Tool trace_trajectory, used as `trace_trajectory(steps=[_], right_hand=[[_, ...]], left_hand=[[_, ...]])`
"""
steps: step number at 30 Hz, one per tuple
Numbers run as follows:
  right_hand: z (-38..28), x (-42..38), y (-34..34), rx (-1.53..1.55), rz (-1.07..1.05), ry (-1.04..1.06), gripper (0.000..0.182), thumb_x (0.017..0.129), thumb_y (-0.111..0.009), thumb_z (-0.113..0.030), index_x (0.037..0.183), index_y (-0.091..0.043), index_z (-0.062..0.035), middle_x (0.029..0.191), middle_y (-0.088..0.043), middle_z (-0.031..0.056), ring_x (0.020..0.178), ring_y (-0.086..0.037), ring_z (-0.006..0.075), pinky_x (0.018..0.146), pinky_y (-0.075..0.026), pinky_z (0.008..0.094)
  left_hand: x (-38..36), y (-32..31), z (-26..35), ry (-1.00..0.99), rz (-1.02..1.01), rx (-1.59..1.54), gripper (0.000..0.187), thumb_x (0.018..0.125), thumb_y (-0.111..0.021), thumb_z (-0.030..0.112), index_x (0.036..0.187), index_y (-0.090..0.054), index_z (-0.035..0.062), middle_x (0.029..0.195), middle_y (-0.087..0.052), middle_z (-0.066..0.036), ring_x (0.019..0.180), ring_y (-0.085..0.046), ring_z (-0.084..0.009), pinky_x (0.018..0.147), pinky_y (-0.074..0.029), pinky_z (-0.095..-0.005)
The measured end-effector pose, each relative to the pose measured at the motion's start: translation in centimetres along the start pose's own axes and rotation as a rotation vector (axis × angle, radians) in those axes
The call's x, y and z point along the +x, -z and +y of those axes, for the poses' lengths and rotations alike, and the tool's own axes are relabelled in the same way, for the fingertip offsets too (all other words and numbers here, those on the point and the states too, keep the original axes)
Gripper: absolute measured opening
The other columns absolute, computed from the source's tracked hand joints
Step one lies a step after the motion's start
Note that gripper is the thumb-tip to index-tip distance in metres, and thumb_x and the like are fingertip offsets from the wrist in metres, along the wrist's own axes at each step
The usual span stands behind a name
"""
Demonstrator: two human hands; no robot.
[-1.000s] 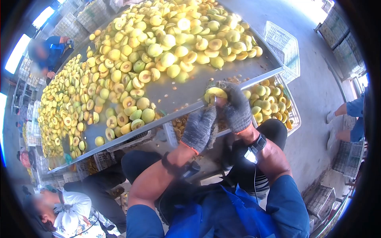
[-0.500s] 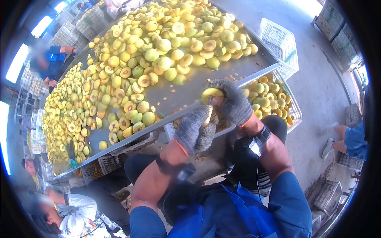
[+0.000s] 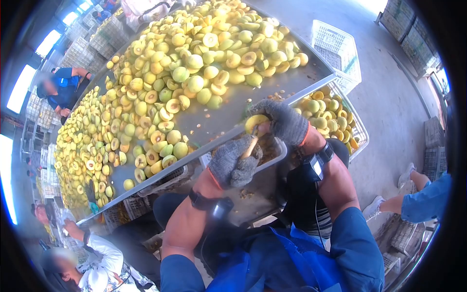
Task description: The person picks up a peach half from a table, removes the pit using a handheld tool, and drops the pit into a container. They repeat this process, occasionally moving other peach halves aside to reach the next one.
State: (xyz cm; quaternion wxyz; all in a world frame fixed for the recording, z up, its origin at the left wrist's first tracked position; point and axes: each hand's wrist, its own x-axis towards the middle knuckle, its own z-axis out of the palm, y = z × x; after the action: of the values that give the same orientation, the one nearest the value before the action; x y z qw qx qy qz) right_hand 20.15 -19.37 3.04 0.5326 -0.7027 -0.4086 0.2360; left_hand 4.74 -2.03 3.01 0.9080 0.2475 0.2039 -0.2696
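Observation:
My left hand (image 3: 232,163), in a grey knit glove, is closed around a small tool with a pale, wood-like handle (image 3: 249,147). The tool's tip points up at a halved yellow peach (image 3: 256,123), and whether it touches the flesh is hard to see. My right hand (image 3: 283,121), gloved the same way, grips that peach half with its cut side turned toward me. Both hands are close together over the near edge of a metal table (image 3: 228,117). A large heap of halved yellow-green peaches (image 3: 194,63) covers much of the tabletop.
A white crate of peach halves (image 3: 360,138) stands by my right knee. Beneath my hands is a smaller white bin (image 3: 277,158). Another white crate (image 3: 335,51) sits beyond the table's right corner. Co-workers are at the left, and a person's legs (image 3: 413,194) show at right.
My view has shifted slightly. My left hand has lowered a little from the peach half, while my right hand keeps its hold. The person at right has stepped further into view.

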Motion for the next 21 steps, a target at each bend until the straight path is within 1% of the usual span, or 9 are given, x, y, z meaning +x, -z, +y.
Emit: trace_trajectory(steps=[4,6,9,12,14,15,18,20,21], right_hand=[[0.2,-0.1,0.8,-0.034,-0.072,0.065,0.043,0.087,-0.073,-0.012,0.128,-0.062,-0.0058,0.118,-0.068,0.0114,0.112,-0.064,0.0232,0.096,-0.05,0.0364],[0.7,0.1,0.9,-0.04,-0.105,0.102,0.046,0.087,-0.073,-0.012,0.131,-0.061,-0.0064,0.117,-0.069,0.0115,0.112,-0.065,0.0234,0.096,-0.05,0.0366],[-0.3,-0.2,1.2,-0.016,-0.172,0.014,0.049,0.086,-0.075,-0.012,0.133,-0.061,-0.0073,0.116,-0.071,0.0114,0.11,-0.065,0.0221,0.097,-0.05,0.0363],[-0.5,-0.5,1.6,0.053,-0.24,0.002,0.051,0.086,-0.076,-0.013,0.135,-0.061,-0.0067,0.116,-0.072,0.0106,0.108,-0.066,0.0199,0.097,-0.05,0.0353],[-0.2,-0.6,1.5,0.152,-0.236,0.016,0.051,0.086,-0.077,-0.013,0.134,-0.061,-0.0056,0.119,-0.071,0.0101,0.11,-0.065,0.019,0.098,-0.05,0.035],[-0.1,-0.6,1.5,0.198,-0.235,0.025,0.051,0.086,-0.077,-0.013,0.134,-0.062,-0.005,0.12,-0.071,0.0098,0.111,-0.064,0.0186,0.098,-0.05,0.0349],[0.5,-0.7,1.7,0.173,-0.214,0.009,0.051,0.087,-0.077,-0.014,0.134,-0.061,-0.0039,0.124,-0.069,0.0114,0.115,-0.063,0.0188,0.1,-0.049,0.0355],[0.0,-0.6,2.3,0.026,-0.168,0.039,0.05,0.088,-0.076,-0.017,0.134,-0.061,-0.0047,0.126,-0.068,0.0136,0.118,-0.062,0.0203,0.101,-0.049,0.0364],[-0.2,-0.6,2.6,-0.048,-0.145,0.052,0.05,0.088,-0.076,-0.019,0.134,-0.061,-0.0052,0.127,-0.067,0.0147,0.12,-0.061,0.021,0.102,-0.048,0.0368]], left_hand=[[0.2,1.0,0.0,0.023,-0.106,0.008,0.04,0.103,-0.051,0.043,0.102,-0.062,0.0044,0.055,-0.049,-0.001,0.035,-0.043,-0.0131,0.033,-0.034,-0.0245],[0.2,1.4,-0.3,-0.002,-0.075,-0.047,0.041,0.103,-0.051,0.043,0.105,-0.062,0.0037,0.056,-0.05,-0.002,0.037,-0.045,-0.0132,0.033,-0.035,-0.0244],[0.5,2.2,-0.6,0.001,-0.039,-0.078,0.041,0.102,-0.051,0.042,0.109,-0.061,0.003,0.058,-0.052,-0.003,0.039,-0.047,-0.0137,0.035,-0.037,-0.0249],[1.6,4.8,-1.2,0.109,-0.271,-0.265,0.034,0.103,-0.052,0.034,0.119,-0.06,0.0055,0.086,-0.061,-0.009,0.054,-0.058,-0.0164,0.045,-0.048,-0.0281],[1.8,5.5,-1.7,0.142,-0.347,-0.36,0.031,0.103,-0.053,0.03,0.122,-0.059,0.0063,0.101,-0.066,-0.012,0.062,-0.063,-0.0176,0.049,-0.052,-0.0289],[1.9,5.6,-1.9,0.123,-0.303,-0.362,0.031,0.102,-0.054,0.03,0.121,-0.059,0.0058,0.101,-0.066,-0.012,0.061,-0.063,-0.0175,0.049,-0.052,-0.0283],[2.4,5.9,-2.4,-0.017,0.019,-0.216,0.031,0.101,-0.057,0.03,0.118,-0.06,0.0038,0.097,-0.066,-0.011,0.056,-0.061,-0.0173,0.046,-0.05,-0.0271],[2.2,5.7,-1.7,-0.086,-0.028,0.004,0.033,0.099,-0.06,0.031,0.118,-0.061,0.004,0.092,-0.067,-0.009,0.061,-0.062,-0.017,0.05,-0.051,-0.027],[1.6,5.9,-0.3,-0.091,-0.215,0.152,0.034,0.098,-0.062,0.032,0.119,-0.062,0.0048,0.089,-0.067,-0.008,0.068,-0.064,-0.0167,0.057,-0.052,-0.0272]])
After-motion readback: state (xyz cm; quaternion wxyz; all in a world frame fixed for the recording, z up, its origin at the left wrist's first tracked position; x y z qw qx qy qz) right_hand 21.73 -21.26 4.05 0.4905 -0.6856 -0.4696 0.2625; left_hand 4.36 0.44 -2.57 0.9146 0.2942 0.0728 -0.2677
